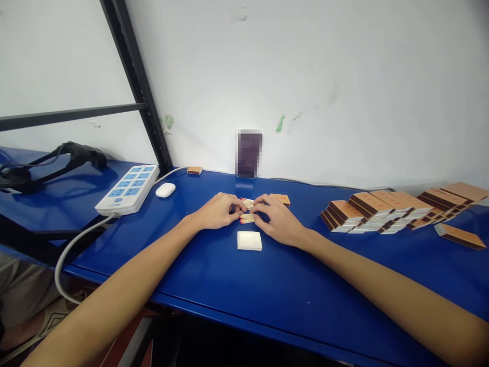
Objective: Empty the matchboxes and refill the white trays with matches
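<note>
Though the left hand (219, 211) and right hand (278, 218) curl in at the matches (247, 219) from either side, I cannot tell whether they grip. The matches sit between them, just beyond a tray (249, 241).

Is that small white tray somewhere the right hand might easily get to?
Probably yes: the white tray lies close to the right hand, with nothing visible between them, though that hand is at the matches.
</note>
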A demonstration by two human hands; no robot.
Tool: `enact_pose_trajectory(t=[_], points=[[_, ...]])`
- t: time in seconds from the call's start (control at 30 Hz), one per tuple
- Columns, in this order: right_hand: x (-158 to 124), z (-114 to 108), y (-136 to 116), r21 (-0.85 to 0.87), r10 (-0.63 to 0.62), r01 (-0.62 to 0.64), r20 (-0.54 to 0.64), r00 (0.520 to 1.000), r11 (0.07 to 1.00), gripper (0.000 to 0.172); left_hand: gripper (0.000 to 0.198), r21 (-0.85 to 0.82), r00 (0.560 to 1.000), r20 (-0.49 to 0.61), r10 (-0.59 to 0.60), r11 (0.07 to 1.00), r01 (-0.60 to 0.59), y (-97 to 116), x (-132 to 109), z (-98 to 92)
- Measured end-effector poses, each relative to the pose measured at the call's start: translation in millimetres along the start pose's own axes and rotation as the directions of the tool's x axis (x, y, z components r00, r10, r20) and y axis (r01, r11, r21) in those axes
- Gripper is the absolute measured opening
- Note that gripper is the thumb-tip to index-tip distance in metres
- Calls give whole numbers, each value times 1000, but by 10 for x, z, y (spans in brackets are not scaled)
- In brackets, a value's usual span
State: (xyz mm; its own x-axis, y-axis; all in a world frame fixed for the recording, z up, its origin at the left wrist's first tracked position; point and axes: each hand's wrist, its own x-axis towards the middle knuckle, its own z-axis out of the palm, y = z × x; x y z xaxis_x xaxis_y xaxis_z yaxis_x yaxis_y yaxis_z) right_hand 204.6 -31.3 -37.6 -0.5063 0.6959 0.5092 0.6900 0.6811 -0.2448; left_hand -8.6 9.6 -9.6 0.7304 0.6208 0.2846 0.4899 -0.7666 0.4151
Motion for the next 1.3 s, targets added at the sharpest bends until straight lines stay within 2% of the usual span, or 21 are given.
enact_pose_trajectory(t=[0.23, 0.4, 0.53, 0.73, 0.9, 1.1, 1.3], points=[[8, -12, -13, -26, 40, -39, 26, 999, 999, 21, 17, 34, 1000, 10, 25, 999, -26, 35, -20, -46], [29, -64, -68, 81, 127, -140, 147, 981, 987, 24, 32, 87, 999, 34, 43, 995, -46, 77, -27, -82], [33, -134, -115, 89, 177, -202, 234, 956, 975, 25, 42, 101, 998, 53, 35, 994, -41, 81, -22, -84], [71, -227, -127, 111, 173, -223, 343, 923, 968, 26, 35, 124, 995, 82, 55, 990, -65, 78, -16, -87], [92, -202, -95, 114, 171, -223, 349, 921, 968, 25, 27, 147, 991, 117, 60, 986, -78, 77, -24, -89], [84, -156, -78, 109, 209, -252, 307, 929, 962, 19, 29, 234, 992, 111, 61, 969, -86, 83, -38, -110], [78, -136, -86, 99, 233, -269, 281, 931, 958, 18, 18, 293, 990, 129, 54, 952, -91, 101, -41, -105]])
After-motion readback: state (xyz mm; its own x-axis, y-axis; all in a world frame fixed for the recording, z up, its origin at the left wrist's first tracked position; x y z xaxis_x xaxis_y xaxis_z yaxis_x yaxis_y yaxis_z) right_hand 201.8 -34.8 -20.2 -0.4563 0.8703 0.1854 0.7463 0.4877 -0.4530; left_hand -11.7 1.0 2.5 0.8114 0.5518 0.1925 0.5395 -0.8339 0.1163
